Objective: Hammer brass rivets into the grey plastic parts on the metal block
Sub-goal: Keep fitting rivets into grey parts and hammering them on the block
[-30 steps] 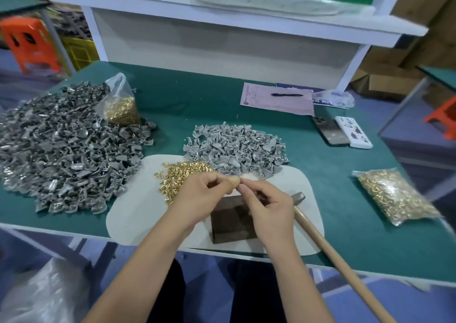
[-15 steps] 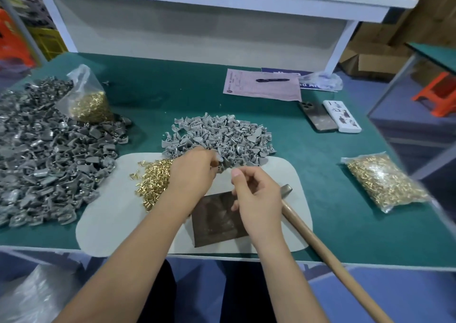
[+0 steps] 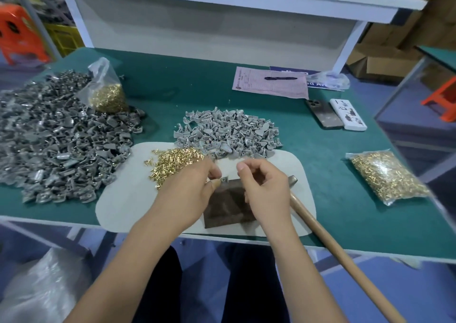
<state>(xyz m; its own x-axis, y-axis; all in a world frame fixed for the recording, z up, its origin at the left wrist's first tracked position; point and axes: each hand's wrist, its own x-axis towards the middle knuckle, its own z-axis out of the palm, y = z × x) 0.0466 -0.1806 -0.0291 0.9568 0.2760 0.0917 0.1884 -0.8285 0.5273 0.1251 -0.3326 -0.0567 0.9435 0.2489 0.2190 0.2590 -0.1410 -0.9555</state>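
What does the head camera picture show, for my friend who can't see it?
The left hand pinches a small grey plastic part over a dark metal block, the right hand close beside it. Loose brass rivets, grey part piles and a hammer lie around.

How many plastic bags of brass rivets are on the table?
2: one bag of rivets stands on the big grey pile at left; another bag lies flat at right.

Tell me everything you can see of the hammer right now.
The hammer lies on the table, unheld. Its long, light wooden handle runs from the grey metal head beside the metal block diagonally toward the lower right, past the table edge. The head rests on the pale mat and is mostly hidden behind the right hand, whose wrist overlaps the handle's top; real contact cannot be judged.
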